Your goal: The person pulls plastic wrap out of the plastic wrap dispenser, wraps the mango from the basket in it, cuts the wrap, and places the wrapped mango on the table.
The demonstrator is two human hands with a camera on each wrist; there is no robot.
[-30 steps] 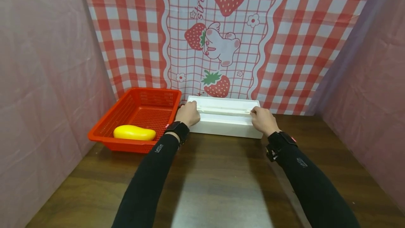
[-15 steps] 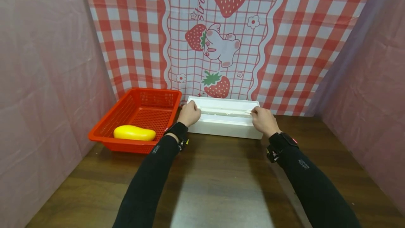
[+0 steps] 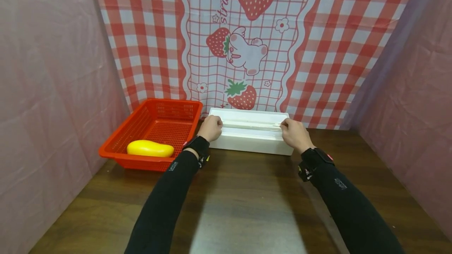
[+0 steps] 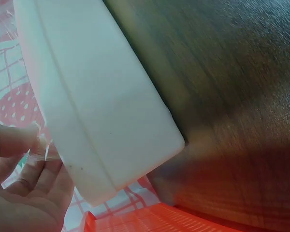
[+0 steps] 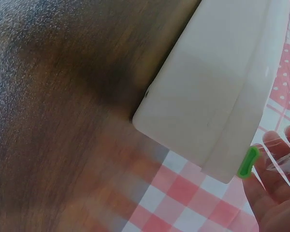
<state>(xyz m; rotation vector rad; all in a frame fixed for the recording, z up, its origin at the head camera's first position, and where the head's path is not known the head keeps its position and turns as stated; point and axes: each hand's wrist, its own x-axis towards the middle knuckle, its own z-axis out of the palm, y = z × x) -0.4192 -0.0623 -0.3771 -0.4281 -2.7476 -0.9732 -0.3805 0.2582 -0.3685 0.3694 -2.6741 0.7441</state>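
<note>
A long white cling film dispenser box [image 3: 250, 144] stands on the table against the back cloth, its top open with a pale roll [image 3: 251, 125] lying lengthwise inside. My left hand [image 3: 210, 128] is at the box's left end, pinching clear cling film [image 4: 37, 153] between thumb and fingers. At the right end, my right hand [image 3: 296, 134] pinches the other side of the film [image 5: 283, 163]. A green tab [image 5: 248, 163] sits on the box's edge beside the right fingers. The film between the hands is nearly invisible in the head view.
A red plastic basket [image 3: 169, 128] stands left of the box, close to my left wrist, with a yellow mango-like fruit [image 3: 150, 149] inside. Checkered strawberry cloth [image 3: 148, 42] hangs behind the box. Pink curtains [image 3: 53, 89] flank the wooden table [image 3: 243, 199].
My left hand rises a touch, then dips slightly at the box's left end, still holding the film. My right hand stays almost in place. Box and basket stand where they were.
</note>
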